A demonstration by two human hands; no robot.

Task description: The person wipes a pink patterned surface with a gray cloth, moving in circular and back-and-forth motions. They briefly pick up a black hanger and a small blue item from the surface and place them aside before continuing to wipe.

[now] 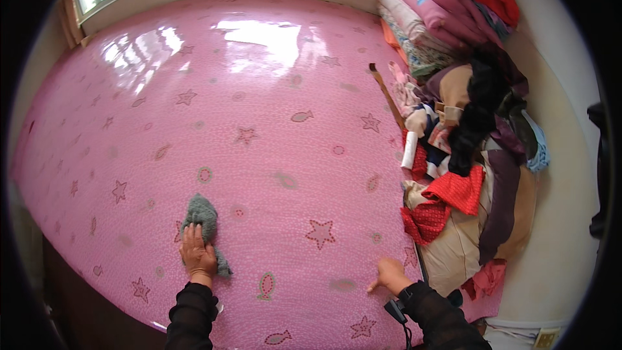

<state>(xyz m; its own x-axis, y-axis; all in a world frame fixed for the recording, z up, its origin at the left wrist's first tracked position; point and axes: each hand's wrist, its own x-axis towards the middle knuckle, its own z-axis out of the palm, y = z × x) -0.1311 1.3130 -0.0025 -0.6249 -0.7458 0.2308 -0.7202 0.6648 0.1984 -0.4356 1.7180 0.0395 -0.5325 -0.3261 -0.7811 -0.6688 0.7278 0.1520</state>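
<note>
My left hand (199, 256) presses a fuzzy grey-green cloth (202, 210) onto a shiny pink sheet. Its fingers reach forward over the bunched cloth, and a tail of it sticks out beside the palm. To the right, my right hand (391, 275) rests on the pink sheet (278, 155) with its fingers curled under and one digit pointing left. Nothing shows in that hand, though the underside of its fingers is hidden. A small black device (396, 311) with a cord hangs at my right wrist.
Along the right side lies a heap of clothes, with a red garment (459, 189), a black furry piece (473, 116) and a beige cushion-like piece (447, 259). Folded quilts (434, 16) are stacked at the far right. A brown strip (387, 97) and a white cylinder (409, 150) edge the heap.
</note>
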